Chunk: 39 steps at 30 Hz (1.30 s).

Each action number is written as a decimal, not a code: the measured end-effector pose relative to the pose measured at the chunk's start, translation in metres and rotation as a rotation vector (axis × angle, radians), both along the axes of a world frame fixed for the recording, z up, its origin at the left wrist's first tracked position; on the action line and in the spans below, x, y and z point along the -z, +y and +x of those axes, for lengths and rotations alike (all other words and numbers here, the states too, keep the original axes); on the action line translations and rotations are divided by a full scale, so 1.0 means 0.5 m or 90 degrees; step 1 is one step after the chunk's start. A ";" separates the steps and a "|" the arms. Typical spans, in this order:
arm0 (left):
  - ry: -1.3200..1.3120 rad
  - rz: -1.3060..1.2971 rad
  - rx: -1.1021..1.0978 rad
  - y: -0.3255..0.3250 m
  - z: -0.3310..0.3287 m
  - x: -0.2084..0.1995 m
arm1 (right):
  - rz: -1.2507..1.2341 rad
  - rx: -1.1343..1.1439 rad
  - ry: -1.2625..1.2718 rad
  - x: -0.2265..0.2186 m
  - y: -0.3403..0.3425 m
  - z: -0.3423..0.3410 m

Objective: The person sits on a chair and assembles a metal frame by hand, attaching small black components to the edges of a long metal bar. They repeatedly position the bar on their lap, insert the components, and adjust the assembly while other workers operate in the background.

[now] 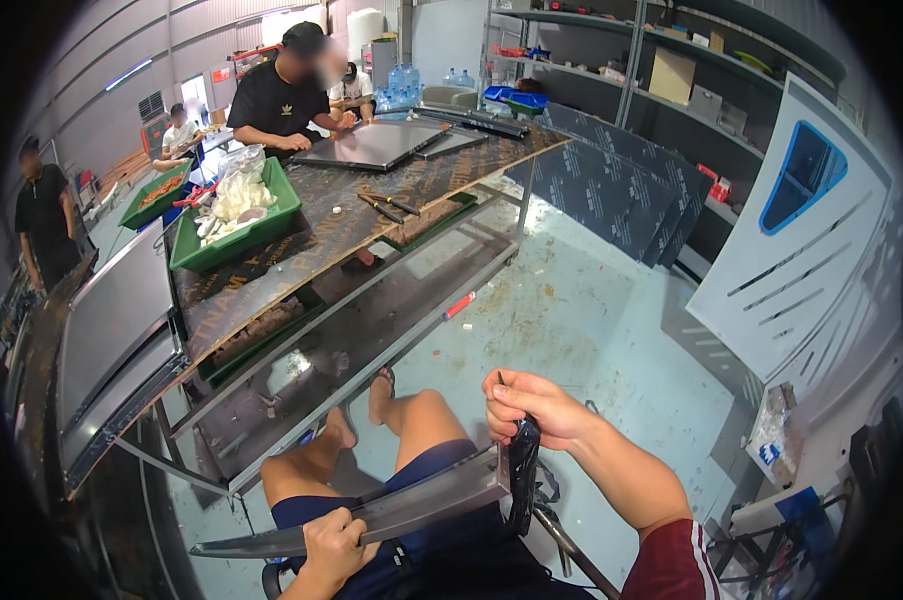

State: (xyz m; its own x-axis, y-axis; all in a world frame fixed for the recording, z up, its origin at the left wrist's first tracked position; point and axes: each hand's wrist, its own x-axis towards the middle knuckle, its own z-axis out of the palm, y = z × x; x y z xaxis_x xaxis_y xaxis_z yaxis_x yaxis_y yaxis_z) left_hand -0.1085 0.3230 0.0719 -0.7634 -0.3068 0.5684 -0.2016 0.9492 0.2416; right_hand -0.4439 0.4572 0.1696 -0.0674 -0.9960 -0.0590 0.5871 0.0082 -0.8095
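Across my lap lies a long grey metal-looking strip (436, 492), tapering to a point on the left and square-ended on the right. My left hand (333, 548) is closed around it, left of its middle. At the right end, my right hand (533, 408) is raised with its fingers pinched together on black plastic film (522, 465). That film hangs down in a crumpled bunch beside the strip's end. A thin dark tip pokes up above the right fingers; I cannot make out what it belongs to.
Ahead stands a workbench (316, 245) bearing a green tray (236, 250) of white pieces, pliers (383, 207) and flat metal panels (366, 148). A person in black (279, 100) works behind it. A red tube (458, 306) lies on the floor. Shelves (611, 80) and a white panel (791, 250) are at right.
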 end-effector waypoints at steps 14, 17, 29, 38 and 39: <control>0.005 -0.019 0.008 0.029 0.007 0.028 | -0.022 -0.077 0.460 -0.103 -0.042 -0.042; -0.008 -0.013 0.009 0.031 0.006 0.027 | -0.113 -0.316 0.745 -0.170 -0.003 -0.033; 0.016 0.018 0.024 0.034 -0.002 0.014 | -0.016 -0.485 0.800 -0.174 -0.037 0.003; 0.001 0.009 0.013 0.033 0.000 0.017 | 0.062 -0.217 0.725 -0.114 -0.071 -0.018; 0.001 0.009 0.012 0.033 0.000 0.016 | 0.115 -0.194 0.613 -0.108 -0.075 -0.018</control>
